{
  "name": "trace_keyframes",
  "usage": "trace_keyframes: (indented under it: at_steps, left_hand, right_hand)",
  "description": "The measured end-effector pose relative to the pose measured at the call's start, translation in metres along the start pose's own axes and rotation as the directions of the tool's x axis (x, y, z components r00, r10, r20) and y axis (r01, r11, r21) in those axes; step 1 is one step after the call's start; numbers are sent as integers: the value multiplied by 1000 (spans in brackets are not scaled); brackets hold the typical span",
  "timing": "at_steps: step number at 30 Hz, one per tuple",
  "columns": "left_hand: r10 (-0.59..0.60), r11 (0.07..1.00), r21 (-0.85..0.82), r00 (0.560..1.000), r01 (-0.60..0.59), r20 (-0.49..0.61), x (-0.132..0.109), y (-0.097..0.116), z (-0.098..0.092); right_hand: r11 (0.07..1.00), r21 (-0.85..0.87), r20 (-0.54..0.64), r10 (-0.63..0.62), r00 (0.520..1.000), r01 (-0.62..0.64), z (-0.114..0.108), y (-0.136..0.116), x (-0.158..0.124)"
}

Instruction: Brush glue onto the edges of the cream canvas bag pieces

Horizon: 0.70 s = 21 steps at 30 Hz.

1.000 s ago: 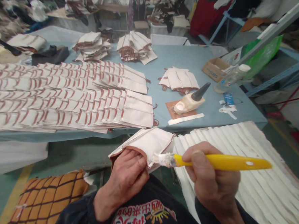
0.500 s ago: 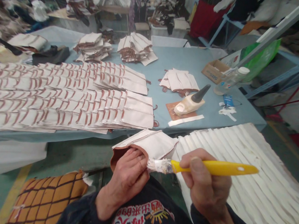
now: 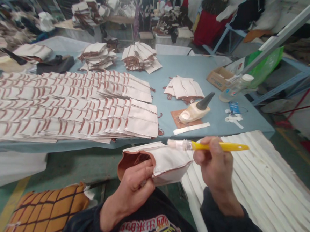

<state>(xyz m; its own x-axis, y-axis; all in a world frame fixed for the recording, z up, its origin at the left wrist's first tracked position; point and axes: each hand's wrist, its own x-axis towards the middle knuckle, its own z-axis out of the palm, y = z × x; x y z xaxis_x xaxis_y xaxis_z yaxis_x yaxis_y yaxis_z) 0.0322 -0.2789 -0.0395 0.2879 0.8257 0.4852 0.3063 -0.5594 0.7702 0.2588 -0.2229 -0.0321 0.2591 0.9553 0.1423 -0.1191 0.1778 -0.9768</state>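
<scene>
My left hand (image 3: 130,191) grips the edge of a tube-shaped leather piece (image 3: 170,160), with its fingers partly inside the opening. The piece is whitish on its outer face, brown inside, and has a seam along its side. A paintbrush (image 3: 229,146) with a yellow handle is pinched in my right hand (image 3: 217,164). Its pale, clotted bristles lie over the upper side of the leather piece; whether they touch it I cannot tell. Beyond, on the table, a squat pot (image 3: 194,114) with a dark, horn-like spout or handle stands on a brown leather square (image 3: 174,119).
Overlapping rows of similar pieces (image 3: 73,114) cover the left of the blue table (image 3: 186,65). White strips (image 3: 253,173) lie at my right. A small stack (image 3: 184,88), a cardboard box (image 3: 218,79) and a clear bottle (image 3: 237,88) sit farther right. A quilted orange cushion (image 3: 45,213) is lower left.
The brush has moved up and away from the brown rim to over the white upper side. The leather piece has turned slightly, showing more of its side seam and opening.
</scene>
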Motion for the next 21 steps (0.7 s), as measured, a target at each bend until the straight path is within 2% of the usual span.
trace_keyframes:
  at_steps: [1,3,5,8,11,13,15,17,19,21]
  left_hand:
    - [-39,998,-54,999,40,18,0,0,1]
    - [-94,986,-132,995,99,42,1,1,3]
    - [-122,973,-192,991,130,56,2,4,6]
    - [-122,950,-274,987,148,108,5,9,10]
    - [-148,931,-309,975,194,166,7,15,8]
    - [-243,871,-381,946,310,215,9,19,2]
    - [-368,737,-477,876,479,312,11,21,-7]
    - [-435,637,-506,813,581,387,13,21,-17]
    - [-474,636,-476,794,608,381,16,18,-22]
    - [-540,660,-422,783,621,308,21,14,-22]
  right_hand:
    - [992,-86,9,-94,996,95,-2,8,8]
    - [932,-245,155,-234,960,267,-1,25,20]
    - [871,-311,318,-282,905,381,4,42,27]
    - [844,-302,425,-297,855,443,15,59,30]
    - [816,-298,445,-341,828,496,24,66,30]
    - [784,-311,415,-396,819,536,26,64,30]
    - [744,-328,376,-462,803,582,24,59,29]
    - [700,-341,355,-522,775,627,20,51,28]
    - [663,-345,351,-565,746,664,17,45,27]
    - [639,-341,353,-593,723,690,16,41,26]
